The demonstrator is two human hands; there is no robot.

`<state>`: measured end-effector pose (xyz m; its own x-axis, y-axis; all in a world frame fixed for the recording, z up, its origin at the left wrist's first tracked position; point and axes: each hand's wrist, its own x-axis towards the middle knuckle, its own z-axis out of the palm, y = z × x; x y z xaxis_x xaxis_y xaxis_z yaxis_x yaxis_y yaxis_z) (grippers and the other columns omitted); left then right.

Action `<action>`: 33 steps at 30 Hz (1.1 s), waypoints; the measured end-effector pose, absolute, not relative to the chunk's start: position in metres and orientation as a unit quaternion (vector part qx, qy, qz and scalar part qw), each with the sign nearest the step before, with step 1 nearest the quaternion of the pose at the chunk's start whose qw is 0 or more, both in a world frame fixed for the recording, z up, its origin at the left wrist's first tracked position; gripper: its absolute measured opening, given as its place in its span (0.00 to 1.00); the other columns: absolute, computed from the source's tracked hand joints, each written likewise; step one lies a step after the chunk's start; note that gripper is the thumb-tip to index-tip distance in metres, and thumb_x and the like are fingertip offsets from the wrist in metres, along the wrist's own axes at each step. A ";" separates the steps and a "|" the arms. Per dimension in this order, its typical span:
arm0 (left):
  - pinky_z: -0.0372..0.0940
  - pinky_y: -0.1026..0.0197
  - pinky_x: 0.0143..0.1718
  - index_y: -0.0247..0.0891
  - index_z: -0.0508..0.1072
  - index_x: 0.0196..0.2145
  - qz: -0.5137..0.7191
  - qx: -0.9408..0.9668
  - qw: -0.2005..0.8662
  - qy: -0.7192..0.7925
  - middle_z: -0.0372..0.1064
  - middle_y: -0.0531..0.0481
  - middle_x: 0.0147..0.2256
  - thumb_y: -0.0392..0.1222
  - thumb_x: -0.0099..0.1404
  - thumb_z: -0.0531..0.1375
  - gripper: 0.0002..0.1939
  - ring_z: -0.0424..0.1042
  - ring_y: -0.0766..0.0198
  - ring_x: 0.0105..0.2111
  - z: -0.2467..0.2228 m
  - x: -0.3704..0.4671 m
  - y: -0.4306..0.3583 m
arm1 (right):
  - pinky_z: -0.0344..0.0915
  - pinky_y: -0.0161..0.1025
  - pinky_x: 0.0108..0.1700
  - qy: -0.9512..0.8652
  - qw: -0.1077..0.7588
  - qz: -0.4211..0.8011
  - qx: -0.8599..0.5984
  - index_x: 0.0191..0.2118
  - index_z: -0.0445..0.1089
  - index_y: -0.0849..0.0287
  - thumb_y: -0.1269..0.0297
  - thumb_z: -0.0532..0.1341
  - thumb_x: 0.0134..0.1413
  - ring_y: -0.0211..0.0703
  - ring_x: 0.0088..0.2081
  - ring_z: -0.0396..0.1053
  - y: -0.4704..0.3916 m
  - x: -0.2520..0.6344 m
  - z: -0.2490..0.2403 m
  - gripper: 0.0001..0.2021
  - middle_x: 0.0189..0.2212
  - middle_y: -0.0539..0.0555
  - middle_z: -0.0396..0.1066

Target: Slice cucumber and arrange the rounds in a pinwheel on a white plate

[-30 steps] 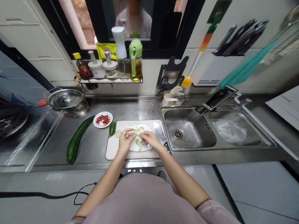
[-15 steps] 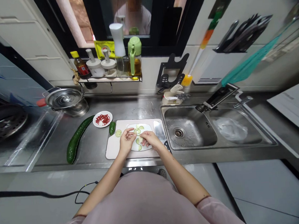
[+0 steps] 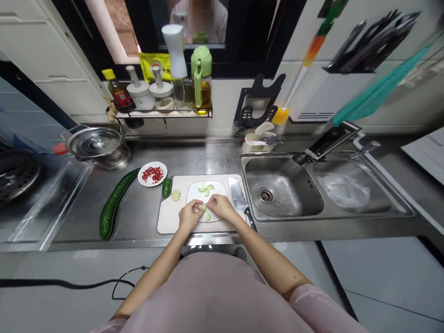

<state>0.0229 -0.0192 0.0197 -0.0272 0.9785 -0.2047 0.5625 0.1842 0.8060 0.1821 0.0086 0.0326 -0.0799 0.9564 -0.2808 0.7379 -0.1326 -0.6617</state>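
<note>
My left hand (image 3: 190, 215) is closed in a pinch on a pale green cucumber slice (image 3: 202, 207) over the lower part of a white square plate (image 3: 219, 186). Right beside it, my right hand (image 3: 221, 206) has its fingertips pressed together near the same slice; what they hold is too small to make out. Several cut cucumber pieces (image 3: 206, 189) lie in an arc at the plate's top, and another piece (image 3: 208, 216) lies below the fingers. The plate rests on a white cutting board (image 3: 165, 222). More slices (image 3: 176, 195) lie on the board's left.
A knife (image 3: 238, 193) lies at the board's right, beside the sink (image 3: 281, 208). Leftward are a cucumber stub (image 3: 166, 187), a small dish (image 3: 142, 179) of red bits, a long cucumber (image 3: 113, 209) and a lidded pot (image 3: 117, 158). Bottles stand on a rack (image 3: 165, 113) behind.
Both hands have moved slightly down toward the near side of the plate, uncovering the arc of pieces at its top. The right fingers have curled in more.
</note>
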 end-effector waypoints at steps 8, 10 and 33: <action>0.54 0.55 0.48 0.46 0.76 0.39 0.145 0.620 0.333 0.695 0.75 0.55 0.33 0.40 0.58 0.59 0.10 0.72 0.61 0.37 0.024 0.028 -0.022 | 0.52 0.32 0.31 -0.671 0.056 0.318 -0.667 0.36 0.72 0.57 0.60 0.60 0.54 0.40 0.36 0.67 0.006 0.178 0.027 0.08 0.35 0.53 0.74; 0.53 0.54 0.48 0.46 0.76 0.38 0.135 0.625 0.330 0.694 0.76 0.54 0.33 0.41 0.59 0.59 0.10 0.72 0.60 0.37 0.022 0.029 -0.023 | 0.52 0.32 0.31 -0.672 0.039 0.312 -0.670 0.37 0.72 0.57 0.60 0.60 0.54 0.41 0.37 0.68 0.006 0.177 0.027 0.08 0.36 0.54 0.74; 0.52 0.55 0.44 0.44 0.75 0.37 0.110 0.672 0.279 0.677 0.75 0.50 0.37 0.41 0.61 0.56 0.09 0.71 0.57 0.42 0.014 0.031 -0.025 | 0.57 0.35 0.36 -0.689 -0.032 0.266 -0.674 0.41 0.71 0.57 0.60 0.57 0.57 0.44 0.42 0.70 0.002 0.173 0.028 0.10 0.39 0.56 0.74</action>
